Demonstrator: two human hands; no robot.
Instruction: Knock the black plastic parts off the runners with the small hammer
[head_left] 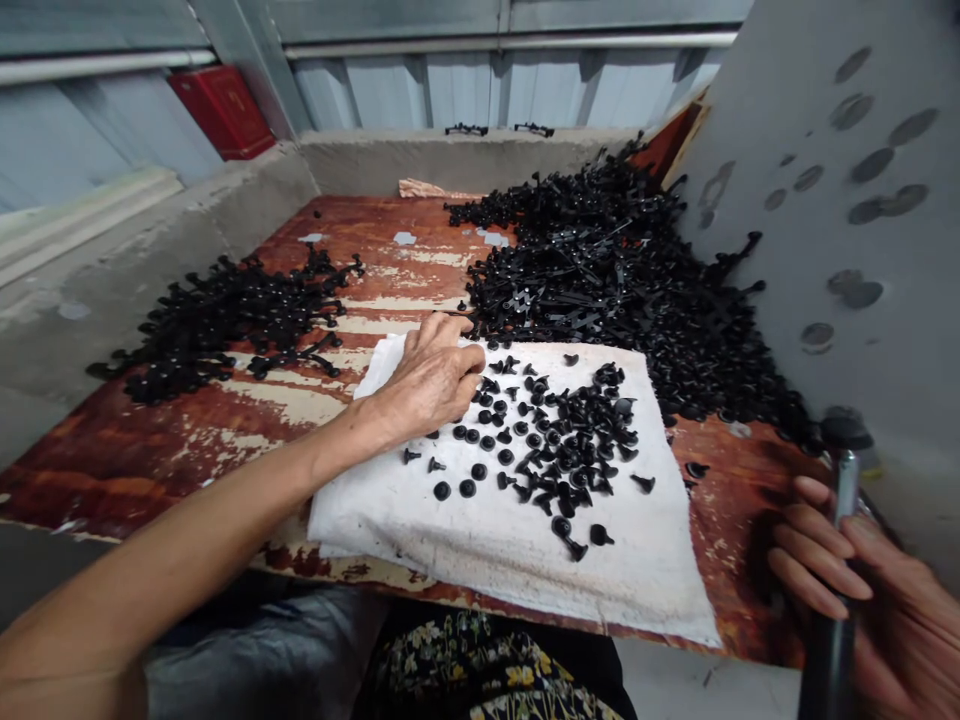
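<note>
My left hand (439, 375) is over the far left edge of a white cloth (390, 510), beside the large pile of black parts. Its fingers are bent and drawn together, with the tips hidden from me. Small black pieces with round caps and short stems (555, 430) lie scattered over the cloth, thickest on its right half. On the right, my right hand (847, 560) is wrapped round a tool with a black handle (829, 640), a metal shaft and a dark round head. That tool is held upright, with its head at the top.
A large heap of thin black parts (600, 260) covers the back right of the worn red-brown board (300, 420). A smaller heap (232, 315) sits at the left. Concrete ledges (247, 200) and a grey spotted panel (810, 230) border the board. A red box (223, 110) stands behind.
</note>
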